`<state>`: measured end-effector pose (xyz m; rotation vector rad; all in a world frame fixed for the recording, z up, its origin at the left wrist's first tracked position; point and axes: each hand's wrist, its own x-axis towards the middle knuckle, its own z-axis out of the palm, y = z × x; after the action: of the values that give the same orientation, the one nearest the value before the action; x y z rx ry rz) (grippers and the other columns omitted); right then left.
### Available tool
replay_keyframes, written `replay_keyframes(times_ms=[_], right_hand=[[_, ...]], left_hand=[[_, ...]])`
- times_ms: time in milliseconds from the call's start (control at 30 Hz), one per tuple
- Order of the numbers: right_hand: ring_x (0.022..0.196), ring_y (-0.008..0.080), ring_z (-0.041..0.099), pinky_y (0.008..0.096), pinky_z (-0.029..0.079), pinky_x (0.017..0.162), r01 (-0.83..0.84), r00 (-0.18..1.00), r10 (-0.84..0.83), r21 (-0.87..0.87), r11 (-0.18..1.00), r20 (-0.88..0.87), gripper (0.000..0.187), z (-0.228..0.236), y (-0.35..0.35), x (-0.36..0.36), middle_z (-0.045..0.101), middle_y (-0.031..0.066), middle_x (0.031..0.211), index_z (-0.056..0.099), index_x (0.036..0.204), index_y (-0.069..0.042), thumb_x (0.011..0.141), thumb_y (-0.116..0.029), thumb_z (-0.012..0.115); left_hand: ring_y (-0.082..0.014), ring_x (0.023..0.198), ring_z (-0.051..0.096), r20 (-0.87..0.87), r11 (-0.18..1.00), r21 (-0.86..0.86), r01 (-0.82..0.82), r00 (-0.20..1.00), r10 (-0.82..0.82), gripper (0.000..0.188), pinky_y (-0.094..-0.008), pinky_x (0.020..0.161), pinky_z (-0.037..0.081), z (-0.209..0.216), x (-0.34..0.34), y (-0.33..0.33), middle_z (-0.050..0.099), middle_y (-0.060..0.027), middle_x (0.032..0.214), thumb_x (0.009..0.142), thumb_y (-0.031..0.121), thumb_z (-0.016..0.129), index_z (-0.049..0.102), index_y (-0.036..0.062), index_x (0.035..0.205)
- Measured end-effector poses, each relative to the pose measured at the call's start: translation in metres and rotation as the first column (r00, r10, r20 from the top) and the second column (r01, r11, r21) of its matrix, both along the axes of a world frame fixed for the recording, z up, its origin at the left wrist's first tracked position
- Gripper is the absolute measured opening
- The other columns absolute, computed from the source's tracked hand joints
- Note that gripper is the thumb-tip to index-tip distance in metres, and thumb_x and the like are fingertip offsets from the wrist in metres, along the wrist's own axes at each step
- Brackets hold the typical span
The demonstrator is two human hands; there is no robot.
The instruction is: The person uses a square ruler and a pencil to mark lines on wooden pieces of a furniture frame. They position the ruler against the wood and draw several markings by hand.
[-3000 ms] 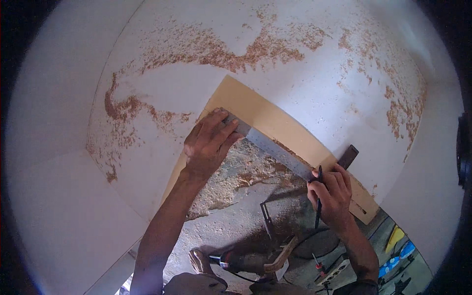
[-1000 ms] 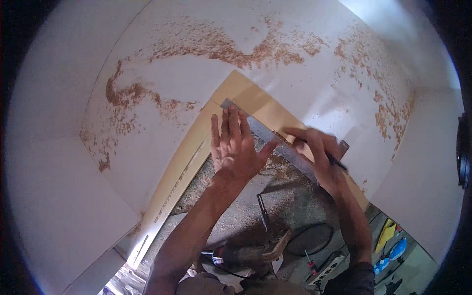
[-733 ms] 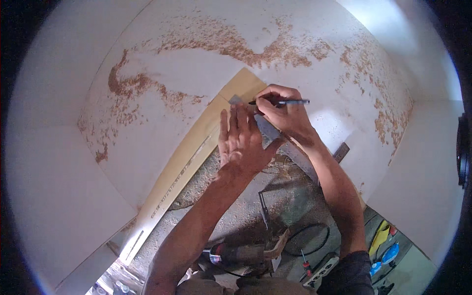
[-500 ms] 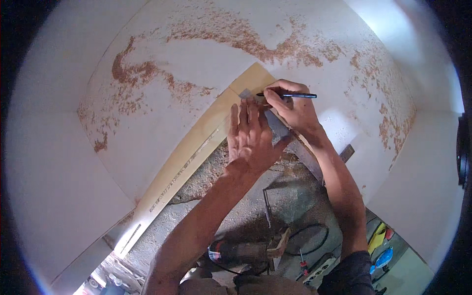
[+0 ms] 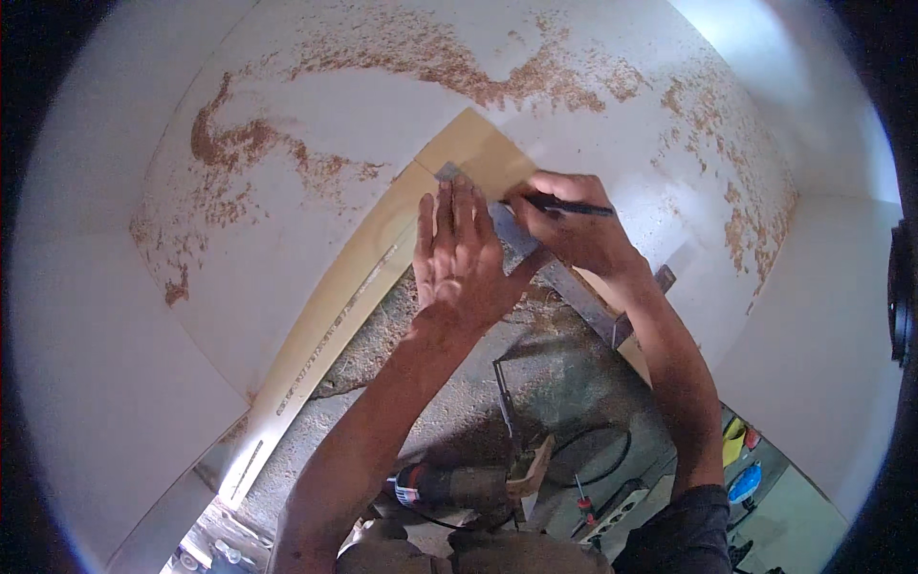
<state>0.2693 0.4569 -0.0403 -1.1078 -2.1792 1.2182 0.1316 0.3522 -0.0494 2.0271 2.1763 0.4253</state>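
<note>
My left hand [image 5: 461,253] lies flat with fingers stretched over a metal square [image 5: 585,298], pressing it against a pale yellow angled wooden piece [image 5: 469,139]. One end of the square shows past the fingertips; the palm hides part of it. In my right hand [image 5: 579,234] is a black pen [image 5: 577,206], gripped between thumb and fingers. Its tip is hidden by the fingers, close to the right arm of the yellow piece. Lower along that arm, my right forearm crosses over the square.
A white panel [image 5: 335,201] strewn with reddish-brown sawdust [image 5: 239,142] lies beneath. Near my body are a power tool [image 5: 449,485], a loop of black cable [image 5: 626,450], a red-handled screwdriver [image 5: 585,507] and a power strip [image 5: 622,505]. A blue item [image 5: 745,483] sits at lower right.
My right hand has shifted right and nearer along the yellow piece, with the pen still in it. The left hand keeps its place on the wood while the whole view slides slightly.
</note>
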Motion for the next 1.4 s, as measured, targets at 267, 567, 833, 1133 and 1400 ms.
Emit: replay_keyframes(times_ms=[267, 567, 833, 1133, 1400], right_hand=[[0.071, 0.0152, 0.067, 0.0315, 0.052, 0.066, -0.023, 0.993, 0.039, -0.139, 0.99, 0.115, 0.016, 0.022, -0.029, 0.055, 0.071, 0.0117, 0.079, 0.072, 0.097, -0.001, 0.091, -0.016, 0.069], [0.057, 0.0143, 0.059, 0.0319, 0.048, 0.057, 0.007, 0.999, -0.008, -0.04, 0.999, -0.031, 0.022, 0.007, 0.004, -0.007, 0.064, 0.0126, 0.066, 0.07, 0.089, -0.001, 0.092, -0.022, 0.068], [0.067, 0.0072, 0.061, 0.0272, 0.05, 0.061, 0.083, 0.95, -0.13, -0.172, 0.982, -0.283, 0.015, -0.018, 0.007, -0.035, 0.07, 0.0075, 0.072, 0.072, 0.093, 0.004, 0.092, -0.011, 0.069], [0.063, 0.0149, 0.065, 0.0302, 0.053, 0.061, 0.022, 0.973, -0.02, 0.009, 1.0, -0.23, 0.013, -0.021, 0.012, -0.028, 0.071, 0.0139, 0.076, 0.072, 0.096, 0.001, 0.089, -0.009, 0.071], [0.075, 0.0106, 0.067, 0.0296, 0.055, 0.07, 0.09, 0.993, -0.1, -0.137, 0.987, -0.068, 0.012, 0.002, -0.027, 0.033, 0.075, 0.01, 0.089, 0.073, 0.098, -0.001, 0.09, -0.01, 0.07]], left_hand=[[-0.0385, 0.14, 0.042, -0.042, 1.0, -0.005, -0.011, 0.999, 0.011, 0.101, -0.0519, 0.118, 0.028, -0.003, 0.0, -0.001, 0.047, -0.0298, 0.145, 0.079, 0.071, 0.067, 0.05, -0.0114, 0.135], [-0.0408, 0.146, 0.031, 0.06, 0.992, -0.127, -0.001, 0.998, 0.009, 0.102, -0.0508, 0.123, 0.018, 0.011, 0.001, 0.002, 0.039, -0.0324, 0.15, 0.085, 0.069, 0.06, 0.041, -0.0136, 0.142], [-0.0435, 0.132, 0.046, 0.024, 0.999, 0.042, -0.021, 1.0, 0.02, 0.093, -0.0535, 0.11, 0.038, 0.002, -0.002, 0.0, 0.049, -0.0263, 0.141, 0.077, 0.066, 0.072, 0.054, -0.0057, 0.134], [-0.0421, 0.135, 0.043, 0.015, 1.0, 0.025, -0.001, 1.0, 0.001, 0.096, -0.052, 0.114, 0.033, 0.002, -0.001, 0.001, 0.047, -0.0282, 0.142, 0.077, 0.066, 0.071, 0.051, -0.0078, 0.136], [-0.0391, 0.147, 0.029, 0.032, 0.98, -0.201, -0.006, 0.999, 0.013, 0.103, -0.0491, 0.124, 0.017, 0.009, -0.001, 0.001, 0.034, -0.0303, 0.154, 0.086, 0.07, 0.058, 0.04, -0.0145, 0.142]])
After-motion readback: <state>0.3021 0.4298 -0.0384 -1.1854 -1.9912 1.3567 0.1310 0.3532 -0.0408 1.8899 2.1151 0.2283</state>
